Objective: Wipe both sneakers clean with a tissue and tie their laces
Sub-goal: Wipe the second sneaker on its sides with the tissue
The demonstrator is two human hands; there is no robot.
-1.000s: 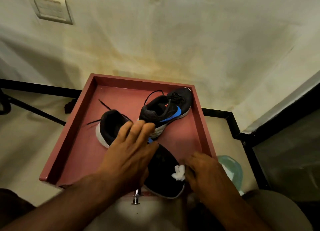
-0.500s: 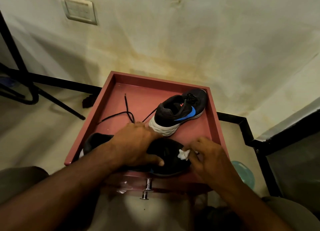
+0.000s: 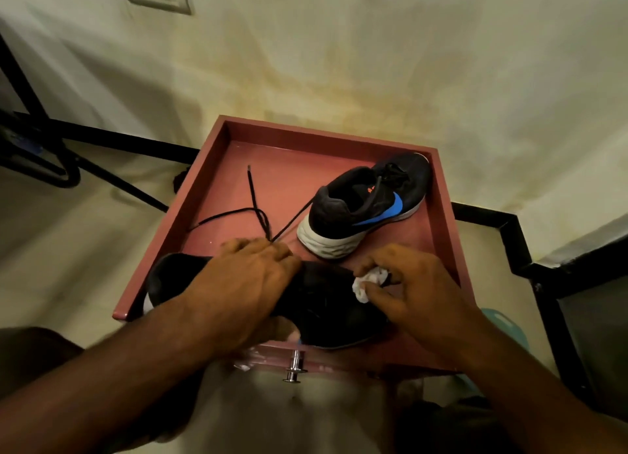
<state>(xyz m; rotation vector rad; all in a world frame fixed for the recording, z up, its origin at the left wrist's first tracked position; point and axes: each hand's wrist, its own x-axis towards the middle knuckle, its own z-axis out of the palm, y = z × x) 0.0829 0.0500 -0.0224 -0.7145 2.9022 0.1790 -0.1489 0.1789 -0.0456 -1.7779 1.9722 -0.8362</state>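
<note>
Two black sneakers lie in a red drawer (image 3: 441, 222). The near sneaker (image 3: 336, 311) lies across the drawer's front edge, its heel to the left. My left hand (image 3: 238, 283) grips it over the middle. Its loose black laces (image 3: 255, 205) trail away across the drawer floor. My right hand (image 3: 404, 283) pinches a crumpled white tissue (image 3: 368, 282) against the toe of this sneaker. The far sneaker (image 3: 367, 205), with a blue logo and white sole, sits at the back right, untouched.
The drawer has a metal knob (image 3: 294, 367) at its front. Black metal frames (image 3: 509, 236) run along the floor on both sides. A pale green object (image 3: 506, 324) lies on the floor at the right. A stained wall rises behind.
My left hand came down from hovering to grip the near sneaker. The right hand with the tissue stayed at the toe. The view shifted so the drawer sits further right.
</note>
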